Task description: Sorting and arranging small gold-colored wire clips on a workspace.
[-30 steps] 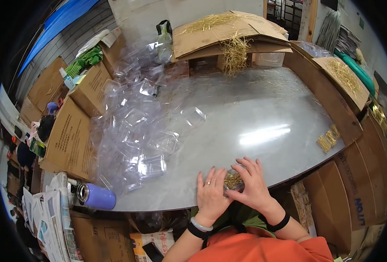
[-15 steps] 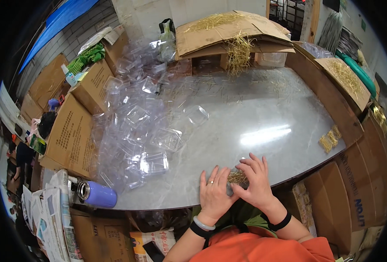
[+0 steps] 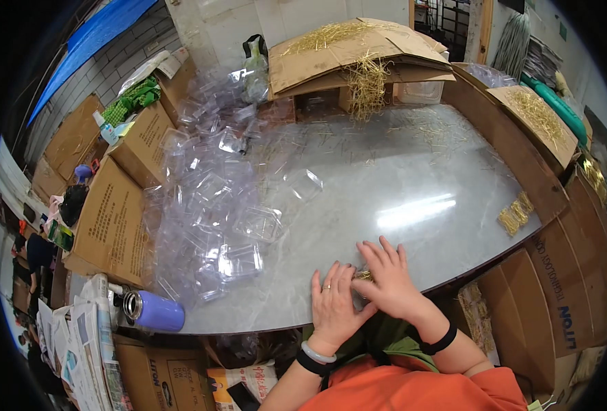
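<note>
At the near edge of the table, a small clump of thin golden strands [image 3: 364, 276] shows between my hands, mostly covered by them; whether a clear box surrounds it I cannot tell. My left hand [image 3: 334, 301] lies over its left side, thumb reaching toward the right hand and fingers bent around it. My right hand [image 3: 389, 282] leans over the clump from the right, fingers stretched out and spread, thumb side against it. To the left spreads a large heap of clear plastic boxes [image 3: 214, 205], with one clear box [image 3: 305, 185] at its right edge.
Golden strands hang off a cardboard cover [image 3: 296, 68] at the back; more lie loose below. A packed golden block [image 3: 515, 214] sits at the right edge. Left stand a purple flask [image 3: 159, 312] and a carton [image 3: 108, 219]. A brown board [image 3: 509, 137] borders the right side.
My right hand has shifted left over the golden clump, its fingers straightening from a curled pose. Less of the clump shows. My left hand stays nearly in place.
</note>
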Available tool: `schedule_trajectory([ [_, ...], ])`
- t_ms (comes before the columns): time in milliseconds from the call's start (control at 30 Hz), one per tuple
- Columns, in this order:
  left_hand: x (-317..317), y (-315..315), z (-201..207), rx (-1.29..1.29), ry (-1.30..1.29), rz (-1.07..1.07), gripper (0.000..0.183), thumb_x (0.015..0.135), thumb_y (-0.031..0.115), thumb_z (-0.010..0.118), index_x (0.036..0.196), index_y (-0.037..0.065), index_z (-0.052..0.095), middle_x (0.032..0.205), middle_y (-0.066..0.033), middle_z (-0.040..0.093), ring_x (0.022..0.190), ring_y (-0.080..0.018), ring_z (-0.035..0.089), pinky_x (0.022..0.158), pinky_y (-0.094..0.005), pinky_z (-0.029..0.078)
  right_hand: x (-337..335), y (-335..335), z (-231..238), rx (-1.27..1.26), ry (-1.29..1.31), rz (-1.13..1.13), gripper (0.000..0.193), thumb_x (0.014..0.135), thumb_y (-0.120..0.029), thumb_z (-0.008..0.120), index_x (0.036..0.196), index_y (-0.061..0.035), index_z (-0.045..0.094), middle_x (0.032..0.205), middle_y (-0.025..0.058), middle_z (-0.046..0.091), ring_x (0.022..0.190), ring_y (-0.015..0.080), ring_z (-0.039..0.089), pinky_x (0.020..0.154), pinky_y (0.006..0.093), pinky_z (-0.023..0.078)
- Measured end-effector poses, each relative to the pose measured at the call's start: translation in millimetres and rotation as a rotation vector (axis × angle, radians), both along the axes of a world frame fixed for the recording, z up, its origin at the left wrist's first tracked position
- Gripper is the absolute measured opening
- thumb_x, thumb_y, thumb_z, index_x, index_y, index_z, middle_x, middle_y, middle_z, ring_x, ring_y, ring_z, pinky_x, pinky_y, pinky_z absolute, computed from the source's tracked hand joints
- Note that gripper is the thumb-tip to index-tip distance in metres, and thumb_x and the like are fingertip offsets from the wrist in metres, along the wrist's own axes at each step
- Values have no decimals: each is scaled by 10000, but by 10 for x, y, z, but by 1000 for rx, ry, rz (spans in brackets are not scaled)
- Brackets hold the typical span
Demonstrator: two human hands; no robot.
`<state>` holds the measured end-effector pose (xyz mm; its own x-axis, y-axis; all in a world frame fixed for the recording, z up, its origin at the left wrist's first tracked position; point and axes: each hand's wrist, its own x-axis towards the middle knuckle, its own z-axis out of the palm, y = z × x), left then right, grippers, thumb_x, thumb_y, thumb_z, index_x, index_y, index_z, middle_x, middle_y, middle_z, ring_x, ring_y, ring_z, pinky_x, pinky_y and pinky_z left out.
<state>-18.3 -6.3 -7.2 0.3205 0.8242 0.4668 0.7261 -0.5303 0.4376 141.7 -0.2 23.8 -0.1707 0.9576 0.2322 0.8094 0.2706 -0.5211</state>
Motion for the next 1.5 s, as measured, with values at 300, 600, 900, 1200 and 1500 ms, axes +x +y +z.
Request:
schedule_trajectory([
  [300,66,12,45,-36,29,31,638,901,520,684,1335,70,551,1364,-130,562,1339,-318,490,1164,-569,259,487,7,-89,122,81,109,434,890,-111,691,1314,-80,606,1376,109,583,1413,403,404,1173,563,294],
  [600,52,10,63,-52,65,27,387,933,258,619,1286,100,617,1405,-136,547,1352,-321,483,1166,-571,252,402,-156,-140,250,19,72,501,888,-240,736,1343,-90,588,1378,121,564,1389,402,428,1162,626,269],
  [900,-62,22,-1,-127,-74,-117,458,1064,331,418,1351,0,550,1480,-187,512,1389,-341,466,1190,-598,173,150,-293,-108,258,-160,138,697,808,-382,803,1387,-75,567,1466,188,489,1352,452,427,1127,592,341],
  [1200,-193,30,-84,-303,-709,-217,533,1108,364,311,1404,-45,483,1473,-239,504,1375,-402,466,1206,-532,212,42,-313,-5,388,-46,10,577,809,-298,792,1307,-59,624,1431,184,528,1298,433,459,1055,525,438],
  [1500,-70,22,36,-61,-116,-210,536,1034,246,498,1470,-58,420,1530,-257,423,1451,-449,343,1199,-556,250,82,-253,-158,190,-279,-34,686,842,-330,716,1403,13,521,1526,215,440,1447,449,336,1198,609,222],
])
